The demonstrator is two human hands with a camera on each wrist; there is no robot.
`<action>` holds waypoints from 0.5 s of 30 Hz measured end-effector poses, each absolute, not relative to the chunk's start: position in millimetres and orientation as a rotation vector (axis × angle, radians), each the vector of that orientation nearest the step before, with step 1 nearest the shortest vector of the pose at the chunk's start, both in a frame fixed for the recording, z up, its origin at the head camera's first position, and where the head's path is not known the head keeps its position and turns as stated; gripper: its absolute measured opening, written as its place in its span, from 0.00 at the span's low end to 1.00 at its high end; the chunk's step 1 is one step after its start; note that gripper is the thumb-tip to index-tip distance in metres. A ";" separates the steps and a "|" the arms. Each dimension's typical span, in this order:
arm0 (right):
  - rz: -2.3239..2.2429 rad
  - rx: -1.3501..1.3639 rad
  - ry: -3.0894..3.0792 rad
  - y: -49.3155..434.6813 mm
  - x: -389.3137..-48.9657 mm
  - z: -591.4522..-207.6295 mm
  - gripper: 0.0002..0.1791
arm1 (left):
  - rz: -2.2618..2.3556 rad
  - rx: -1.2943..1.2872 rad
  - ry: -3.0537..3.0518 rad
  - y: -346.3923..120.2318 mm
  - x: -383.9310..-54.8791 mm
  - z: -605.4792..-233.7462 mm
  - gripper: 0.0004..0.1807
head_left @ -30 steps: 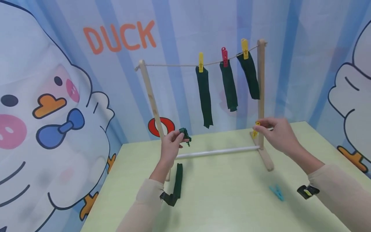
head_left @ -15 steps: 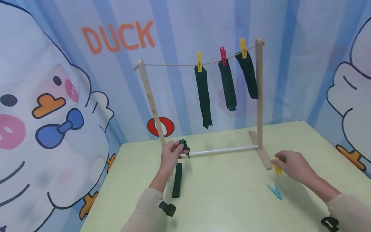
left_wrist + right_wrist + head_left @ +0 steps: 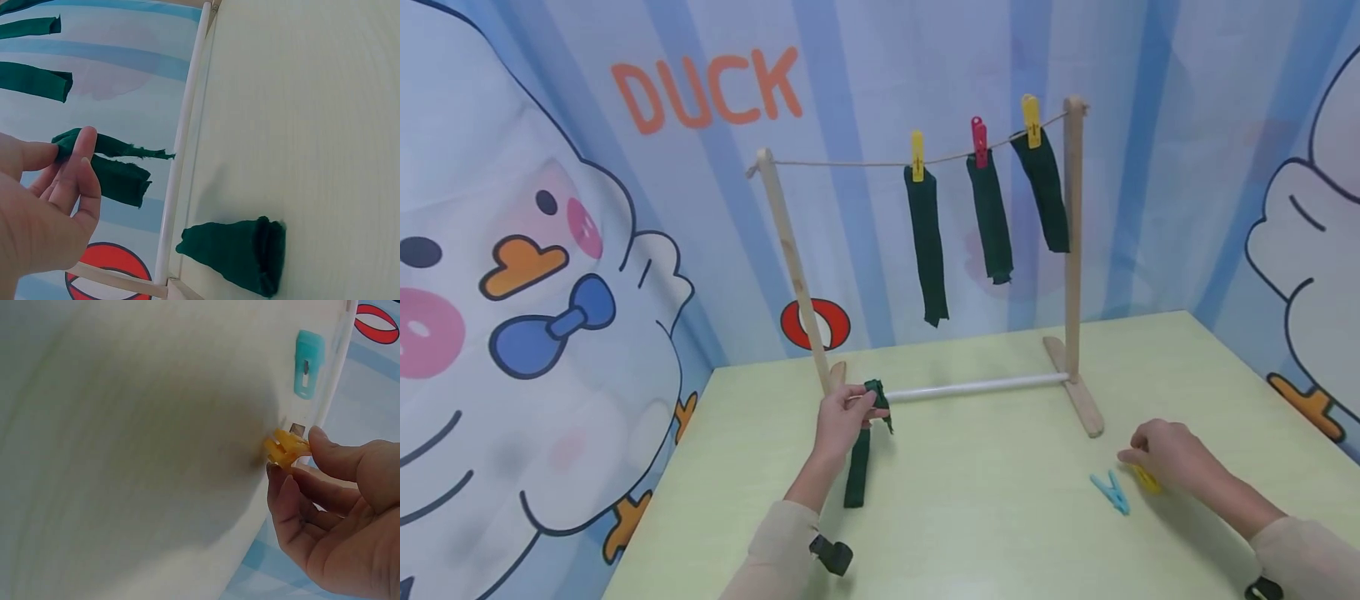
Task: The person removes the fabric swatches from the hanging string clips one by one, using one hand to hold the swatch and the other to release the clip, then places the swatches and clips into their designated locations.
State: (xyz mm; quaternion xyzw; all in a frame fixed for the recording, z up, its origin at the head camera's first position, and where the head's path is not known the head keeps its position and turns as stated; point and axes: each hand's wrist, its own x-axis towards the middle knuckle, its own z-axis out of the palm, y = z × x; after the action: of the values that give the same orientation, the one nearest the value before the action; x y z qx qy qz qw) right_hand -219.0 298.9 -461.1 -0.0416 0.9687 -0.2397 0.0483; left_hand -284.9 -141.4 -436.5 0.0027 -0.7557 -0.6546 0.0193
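Observation:
My left hand [image 3: 841, 423] pinches a crumpled dark green cloth strip [image 3: 877, 395] between thumb and fingers, near the left post of a small clothesline rack. In the left wrist view, the ragged ends of that held cloth [image 3: 122, 181] hang past the fingers. Low over the table at the right, my right hand [image 3: 1176, 454] pinches a yellow clothespin [image 3: 287, 449] by thumb and fingertips. A light blue clothespin [image 3: 1111, 492] lies just left of it. Another dark green strip [image 3: 856, 477] lies folded on the table below my left hand.
Three dark green strips hang from the string [image 3: 842, 164], held by a yellow clothespin [image 3: 917, 157], a red clothespin [image 3: 980, 142] and another yellow one. A white rod [image 3: 977, 387] joins the wooden posts' feet. A duck-print curtain [image 3: 880, 75] stands behind.
My right hand has carried the yellow clothespin from beside the right post down and right to the tabletop near the blue one. My left hand has lowered with its cloth strip.

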 end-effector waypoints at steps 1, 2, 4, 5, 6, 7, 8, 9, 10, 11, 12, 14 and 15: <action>-0.729 -0.116 2.952 297.9 -218.7 -462.4 0.13 | -2.032 0.012 -2.348 -141.3 -284.7 -437.5 0.16; -0.728 -0.101 2.948 296.9 -218.3 -463.2 0.13 | -2.032 0.015 -2.349 -141.3 -284.7 -438.3 0.16; -0.716 -0.087 2.947 295.4 -217.4 -464.9 0.13 | -2.031 0.014 -2.350 -141.3 -284.6 -439.7 0.16; -0.718 -0.083 2.946 294.7 -216.8 -465.3 0.13 | -2.030 0.011 -2.350 -141.1 -284.6 -440.2 0.16; -0.724 -0.081 2.944 294.3 -216.1 -465.1 0.13 | -2.025 0.000 -2.349 -141.0 -284.1 -440.7 0.17; -0.731 -0.081 2.943 293.9 -215.5 -464.6 0.12 | -2.020 -0.010 -2.356 -140.2 -280.6 -436.4 0.17; -0.740 -0.082 2.941 293.6 -215.0 -464.5 0.12 | -2.022 -0.015 -2.357 -140.2 -280.8 -437.0 0.17; -0.747 -0.084 2.939 293.4 -214.7 -464.5 0.12 | -2.022 -0.023 -2.357 -140.1 -280.1 -437.4 0.17; -0.756 -0.084 2.938 293.2 -214.5 -464.4 0.12 | -2.022 -0.031 -2.354 -139.9 -279.6 -437.9 0.17; -0.765 -0.084 2.934 293.0 -214.2 -464.7 0.12 | -2.023 -0.028 -2.357 -139.7 -279.2 -438.4 0.17; -0.769 -0.084 2.932 292.9 -214.0 -465.1 0.12 | -2.020 -0.031 -2.361 -139.6 -278.9 -439.4 0.16; -0.771 -0.074 2.925 292.8 -213.9 -466.9 0.12 | -2.023 -0.026 -2.361 -140.2 -281.7 -445.6 0.15; -0.771 -0.070 2.921 292.7 -213.6 -467.6 0.13 | -2.019 -0.023 -2.365 -139.9 -281.1 -446.1 0.15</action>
State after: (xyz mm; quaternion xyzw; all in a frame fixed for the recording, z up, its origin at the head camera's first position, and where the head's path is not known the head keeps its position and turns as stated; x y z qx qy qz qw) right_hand -213.6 292.7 -467.6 -0.0230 0.9649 -0.2547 0.0597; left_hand -281.1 -139.9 -446.1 -0.0074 -0.7604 -0.6492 0.0157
